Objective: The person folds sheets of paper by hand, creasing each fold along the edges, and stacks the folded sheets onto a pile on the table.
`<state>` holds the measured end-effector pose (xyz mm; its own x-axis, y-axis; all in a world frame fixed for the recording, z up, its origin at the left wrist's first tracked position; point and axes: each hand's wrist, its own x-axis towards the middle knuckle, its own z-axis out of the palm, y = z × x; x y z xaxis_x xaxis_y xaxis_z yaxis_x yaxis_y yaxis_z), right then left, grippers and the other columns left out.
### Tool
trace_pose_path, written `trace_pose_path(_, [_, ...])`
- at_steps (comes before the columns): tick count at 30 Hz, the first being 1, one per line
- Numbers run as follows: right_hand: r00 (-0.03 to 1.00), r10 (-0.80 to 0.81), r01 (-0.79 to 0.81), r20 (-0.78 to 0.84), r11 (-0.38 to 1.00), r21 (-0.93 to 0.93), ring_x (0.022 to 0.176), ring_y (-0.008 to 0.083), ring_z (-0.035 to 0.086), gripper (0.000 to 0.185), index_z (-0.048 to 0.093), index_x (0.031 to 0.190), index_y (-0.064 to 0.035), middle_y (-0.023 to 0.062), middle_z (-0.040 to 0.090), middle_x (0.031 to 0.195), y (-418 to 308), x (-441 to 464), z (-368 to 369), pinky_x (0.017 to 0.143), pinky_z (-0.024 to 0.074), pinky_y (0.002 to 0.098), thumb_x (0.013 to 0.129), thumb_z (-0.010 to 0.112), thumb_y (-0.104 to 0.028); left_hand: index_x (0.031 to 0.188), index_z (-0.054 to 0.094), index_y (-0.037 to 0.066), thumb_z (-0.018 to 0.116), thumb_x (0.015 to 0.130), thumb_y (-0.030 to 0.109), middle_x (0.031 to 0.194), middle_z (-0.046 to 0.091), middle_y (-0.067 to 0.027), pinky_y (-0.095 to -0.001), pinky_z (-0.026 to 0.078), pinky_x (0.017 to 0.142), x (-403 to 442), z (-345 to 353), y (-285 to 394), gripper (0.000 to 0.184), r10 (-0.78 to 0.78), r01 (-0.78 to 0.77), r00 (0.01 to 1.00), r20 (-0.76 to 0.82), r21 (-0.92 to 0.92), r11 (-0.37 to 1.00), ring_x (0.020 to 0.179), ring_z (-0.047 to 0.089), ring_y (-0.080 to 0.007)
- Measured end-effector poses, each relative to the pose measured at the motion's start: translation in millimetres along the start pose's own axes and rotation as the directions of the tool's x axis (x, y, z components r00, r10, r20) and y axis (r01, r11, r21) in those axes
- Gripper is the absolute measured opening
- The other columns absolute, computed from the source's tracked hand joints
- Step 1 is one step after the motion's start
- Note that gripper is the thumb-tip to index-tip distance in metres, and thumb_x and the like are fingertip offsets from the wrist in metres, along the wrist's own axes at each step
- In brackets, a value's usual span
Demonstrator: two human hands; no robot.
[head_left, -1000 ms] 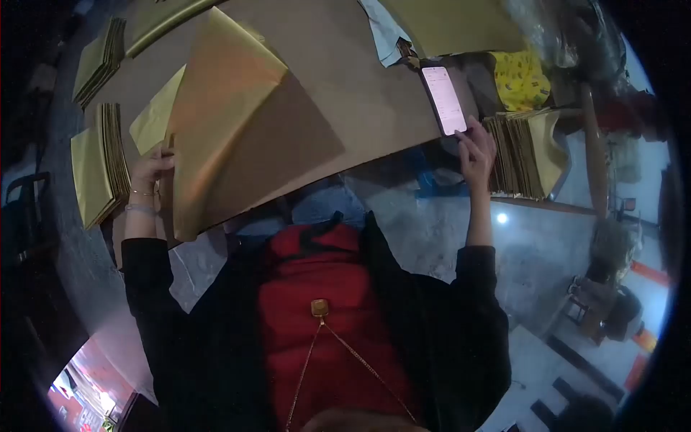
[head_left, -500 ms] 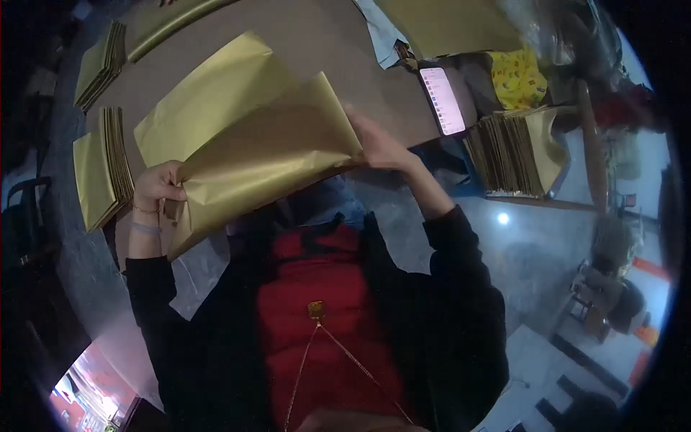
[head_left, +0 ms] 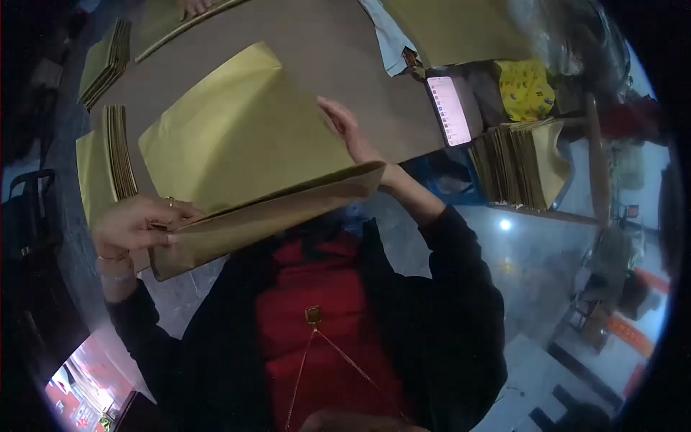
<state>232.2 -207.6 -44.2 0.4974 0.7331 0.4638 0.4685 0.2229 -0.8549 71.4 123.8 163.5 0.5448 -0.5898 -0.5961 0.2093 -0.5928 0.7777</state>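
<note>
Head view (clock positions are read about the centre of the view, with 12 at the far side, away from the wearer). A large gold sheet (head_left: 216, 133) is seen at 10 o'clock, over the near edge of the brown table (head_left: 338, 54), its near flap (head_left: 266, 223) doubled up toward the wearer. The crease-like long edge is set along a line from 8 to 2 o'clock. At the 8 o'clock end, the flap is pinched between the thumb and fingers of the left hand (head_left: 137, 225). The right hand (head_left: 353, 137) is placed by the 2 o'clock end, its fingers extended and loosely parted, with nothing seen in their grasp; from them the broad leaf lies toward 9 o'clock and the flap toward 7. The right wrist is partly covered by the flap's far corner; whether the two touch cannot be told. The flap's right end is nearer to the right hand.

Beyond the right hand, a lit phone (head_left: 450, 111) is shown between 1 and 2 o'clock, and an upright gold stack (head_left: 515, 164) between 2 and 3. Just behind the left hand, a folded gold bundle (head_left: 101, 165) is placed near 9 o'clock. Another person's hand (head_left: 193, 6) is glimpsed at 11 o'clock.
</note>
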Motion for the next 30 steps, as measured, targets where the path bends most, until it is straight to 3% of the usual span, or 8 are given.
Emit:
trace_pose_path(3, [0.944,-0.198,0.281,0.264,0.902,-0.327,0.132,0.0262,0.038,0.042,0.058,0.116,-0.0142,0.0014,0.054,0.131,-27.8,9.4,-23.7,0.113,0.0182,0.0531,0.076,0.069,-0.009,0.095,0.063,0.001,0.067,0.075,0.008,0.107,0.065,-0.0184,-0.0392,0.047,0.086,-4.2,21.2,3.5,0.021,0.258,-0.200,0.957,-0.130,0.348,0.916,0.093,0.066,-0.0302])
trace_pose_path(5, [0.911,-0.149,0.299,0.384,0.880,-0.368,0.131,0.0241,0.041,0.044,0.058,0.115,-0.0138,0.0011,0.054,0.129,-26.2,1.9,-31.6,0.113,0.0219,0.0504,0.073,0.069,-0.006,0.098,0.065,0.004,0.066,0.075,0.007,0.101,0.066,-0.0150,-0.0380,0.051,0.078,-8.4,42.2,29.4,0.023,0.300,-0.193,0.933,-0.198,0.429,0.883,0.084,0.066,-0.0312])
trace_pose_path(7, [0.838,-0.094,0.365,0.538,0.829,-0.423,0.128,0.0190,0.044,0.047,0.057,0.115,-0.0127,0.0015,0.054,0.129,-29.2,-3.7,-37.5,0.112,0.0292,0.0427,0.070,0.067,-0.005,0.104,0.063,0.005,0.064,0.076,0.006,0.093,0.067,-0.0132,-0.0354,0.052,0.068,-20.9,71.5,41.1,0.028,0.059,0.179,0.895,-0.443,0.475,0.862,0.078,0.065,-0.0303])
trace_pose_path(12, [0.797,0.014,0.278,0.603,0.878,-0.389,0.126,0.0167,0.046,0.048,0.053,0.124,-0.0185,0.0000,0.050,0.135,-8.6,-32.7,-31.6,0.113,0.0262,0.0436,0.078,0.061,-0.006,0.112,0.059,0.007,0.061,0.078,0.005,0.083,0.065,-0.0136,-0.0368,0.051,0.062,-11.8,124.3,48.9,0.034,0.080,0.226,0.877,-0.474,0.552,0.803,0.071,0.064,-0.0301])
trace_pose_path(17, [0.865,0.157,0.016,0.476,0.941,-0.339,0.123,0.0211,0.050,0.036,0.060,0.121,-0.0173,-0.0003,0.059,0.124,-15.5,-34.6,-33.4,0.113,0.0232,0.0450,0.085,0.057,-0.015,0.114,0.059,0.007,0.058,0.083,0.008,0.080,0.065,-0.0159,-0.0373,0.051,0.063,-18.3,103.3,38.2,0.031,0.070,0.131,0.912,-0.405,0.448,0.884,0.071,0.064,-0.0314])
trace_pose_path(23, [0.961,0.275,-0.263,-0.018,0.897,-0.355,0.082,0.0241,0.060,0.021,0.068,0.095,-0.0047,0.0081,0.067,0.081,9.1,-43.5,-15.6,0.077,0.0462,0.0350,0.083,0.069,-0.022,0.102,0.061,-0.003,0.057,0.091,0.023,0.075,0.062,-0.0116,-0.0318,0.048,0.065,-17.8,-3.0,9.0,0.028,-0.150,0.259,0.871,-0.467,0.180,0.949,0.069,0.061,-0.0187])
trace_pose_path(26, [0.850,0.478,-0.519,-0.221,0.831,-0.200,0.066,0.0256,0.059,0.031,0.063,0.112,-0.0101,0.0092,0.063,0.075,-6.5,-30.9,-2.7,0.066,0.0478,0.0363,0.084,0.066,-0.024,0.096,0.061,-0.002,0.064,0.088,0.030,0.078,0.061,-0.0021,-0.0286,0.045,0.066,12.0,-64.4,-17.0,0.033,-0.228,0.282,0.780,-0.583,0.001,0.959,0.071,0.053,-0.0100])
trace_pose_path(30, [0.767,0.552,-0.641,-0.328,0.685,-0.347,0.080,0.0279,0.062,0.048,0.049,0.130,-0.0117,0.0127,0.066,0.094,-17.7,-15.4,9.5,0.071,0.0471,0.0387,0.087,0.063,-0.025,0.085,0.060,0.004,0.064,0.086,0.040,0.068,0.056,-0.0006,-0.0297,0.044,0.058,59.5,-124.6,-97.8,0.036,-0.236,0.271,0.861,-0.451,0.013,0.963,0.063,0.050,-0.0095])
